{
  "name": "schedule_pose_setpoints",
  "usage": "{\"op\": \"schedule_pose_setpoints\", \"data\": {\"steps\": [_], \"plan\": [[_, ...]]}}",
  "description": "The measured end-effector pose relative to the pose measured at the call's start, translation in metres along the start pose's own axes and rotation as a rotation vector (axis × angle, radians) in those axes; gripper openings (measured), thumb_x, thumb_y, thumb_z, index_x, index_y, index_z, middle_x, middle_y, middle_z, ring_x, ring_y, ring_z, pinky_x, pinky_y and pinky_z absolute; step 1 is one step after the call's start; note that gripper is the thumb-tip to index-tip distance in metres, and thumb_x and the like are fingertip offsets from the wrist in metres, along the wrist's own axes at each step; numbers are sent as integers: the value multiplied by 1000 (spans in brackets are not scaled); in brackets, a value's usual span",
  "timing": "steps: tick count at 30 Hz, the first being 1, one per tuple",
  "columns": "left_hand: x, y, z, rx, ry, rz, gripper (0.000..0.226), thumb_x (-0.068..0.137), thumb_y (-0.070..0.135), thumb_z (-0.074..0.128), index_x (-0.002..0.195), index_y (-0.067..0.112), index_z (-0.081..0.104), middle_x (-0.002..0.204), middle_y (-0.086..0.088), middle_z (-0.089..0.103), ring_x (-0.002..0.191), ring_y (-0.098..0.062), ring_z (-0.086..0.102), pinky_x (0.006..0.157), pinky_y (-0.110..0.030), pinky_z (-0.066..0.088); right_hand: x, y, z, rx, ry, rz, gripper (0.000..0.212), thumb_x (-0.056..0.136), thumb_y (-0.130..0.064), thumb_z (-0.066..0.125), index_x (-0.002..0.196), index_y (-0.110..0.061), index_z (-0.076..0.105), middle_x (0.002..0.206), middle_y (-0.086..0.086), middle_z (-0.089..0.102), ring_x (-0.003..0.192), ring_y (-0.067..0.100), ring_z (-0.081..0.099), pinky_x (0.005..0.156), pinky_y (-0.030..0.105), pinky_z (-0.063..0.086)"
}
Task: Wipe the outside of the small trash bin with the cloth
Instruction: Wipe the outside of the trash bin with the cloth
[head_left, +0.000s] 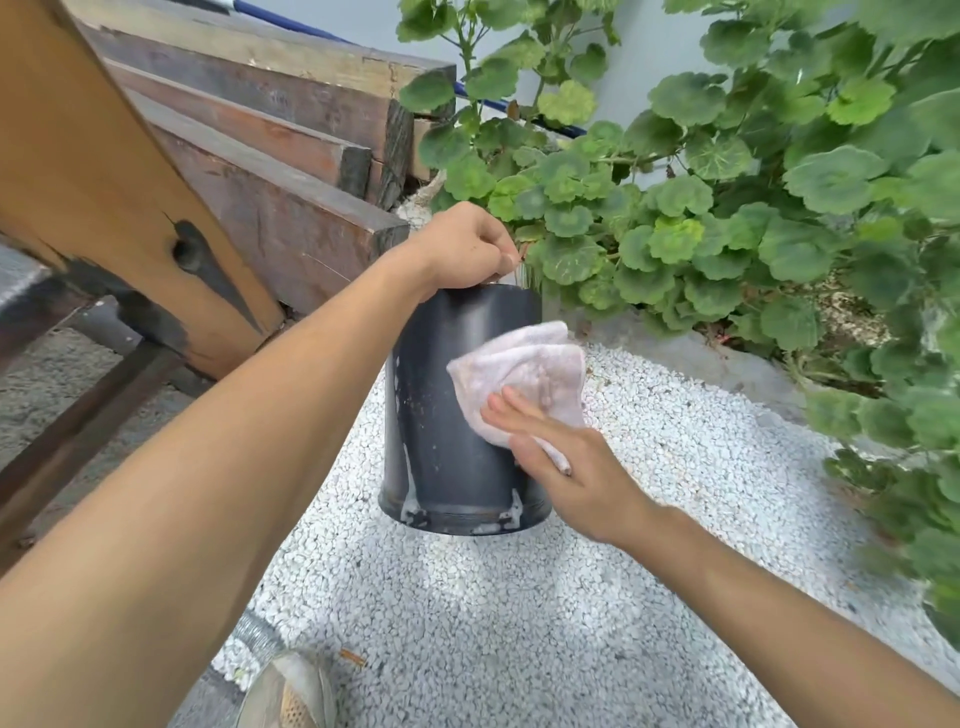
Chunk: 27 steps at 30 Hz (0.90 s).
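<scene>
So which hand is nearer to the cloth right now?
Right. The right hand presses the cloth flat against the bin's side; the left hand is above, gripping the bin's top.

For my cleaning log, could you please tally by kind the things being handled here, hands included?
Hands: 2, left hand gripping the top, right hand pressing the cloth
Trash bin: 1, dark trash bin
Cloth: 1, pale cloth on the bin's side
Total: 4

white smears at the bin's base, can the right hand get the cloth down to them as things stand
Probably yes: the right hand presses the cloth on the bin wall just above the white smears, with nothing between.
</scene>
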<state>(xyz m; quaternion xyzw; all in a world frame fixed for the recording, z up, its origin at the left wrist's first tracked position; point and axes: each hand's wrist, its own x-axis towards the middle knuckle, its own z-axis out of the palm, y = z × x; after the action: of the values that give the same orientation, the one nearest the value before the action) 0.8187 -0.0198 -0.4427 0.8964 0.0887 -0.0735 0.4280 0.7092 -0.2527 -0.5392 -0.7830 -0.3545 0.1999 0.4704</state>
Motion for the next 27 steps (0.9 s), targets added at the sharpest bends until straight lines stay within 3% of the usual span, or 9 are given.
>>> {"op": "schedule_pose_setpoints", "data": {"steps": [7, 9, 12, 15, 18, 20, 23, 24, 27], "plan": [[2, 0, 1, -3, 37, -9, 15, 88, 10, 69, 79, 20, 76, 70, 12, 66, 72, -6, 57, 80, -25, 47, -64, 10, 20, 96, -104, 121, 40, 104, -57, 41, 134, -43, 64, 147, -34, 50, 147, -3, 36, 120, 18, 23], [2, 0, 2, 7, 46, -12, 12, 88, 11, 69, 82, 17, 78, 71, 12, 67, 73, -6, 58, 83, -27, 50, -73, 8, 18, 269, -47, 234, 40, 102, -58, 45, 124, -39, 72, 133, -22, 68, 134, 3, 56, 113, 25, 39], [2, -1, 4, 25, 70, 0, 9, 89, 13, 70, 85, 15, 79, 75, 12, 69, 80, -10, 62, 89, -30, 52, -69, 4, -7, 624, 157, 476, 50, 95, -61, 56, 107, -19, 81, 98, 5, 81, 95, 19, 77, 83, 29, 56], [2, -6, 3, 47, 135, -2, 9, 87, 19, 72, 79, 21, 77, 79, 8, 71, 87, -14, 64, 86, -24, 51, -54, 9, -43, 856, 372, 620, 53, 97, -54, 57, 107, -5, 76, 106, 23, 76, 102, 40, 74, 89, 48, 56], [1, -10, 2, 69, 182, -4, 13, 87, 20, 71, 75, 23, 74, 76, 9, 69, 82, -11, 62, 78, -19, 46, -40, 9, -66, 810, 528, 590, 57, 101, -53, 51, 123, -5, 70, 117, 21, 75, 110, 37, 73, 96, 53, 54], [0, -11, 1, 60, 193, -4, 8, 88, 19, 71, 82, 21, 76, 78, 5, 70, 81, -11, 62, 75, -19, 45, -35, 7, -60, 684, 562, 565, 55, 98, -58, 52, 128, -14, 67, 116, 12, 77, 106, 28, 75, 92, 42, 59], [-1, -10, 2, 74, 213, -3, 8, 88, 20, 71, 89, 19, 79, 82, 2, 72, 81, -10, 62, 72, -17, 44, -33, 0, -15, 350, 468, 518, 32, 103, -58, 41, 126, -47, 60, 122, -13, 69, 85, -10, 67, 60, 3, 49], [-1, -9, 3, 86, 222, -6, 9, 88, 21, 71, 91, 20, 79, 82, 3, 72, 82, -10, 62, 70, -16, 43, -36, -1, 7, 311, 434, 516, 37, 103, -58, 38, 133, -47, 56, 132, -12, 65, 91, -9, 65, 60, -1, 45], [1, -8, 5, 123, 244, -13, 12, 87, 25, 72, 94, 22, 81, 86, 3, 73, 88, -9, 63, 76, -16, 43, -52, -11, 69, 373, 529, 475, 52, 100, -63, 37, 147, -45, 47, 151, -17, 52, 120, -7, 57, 93, 8, 47]]}}
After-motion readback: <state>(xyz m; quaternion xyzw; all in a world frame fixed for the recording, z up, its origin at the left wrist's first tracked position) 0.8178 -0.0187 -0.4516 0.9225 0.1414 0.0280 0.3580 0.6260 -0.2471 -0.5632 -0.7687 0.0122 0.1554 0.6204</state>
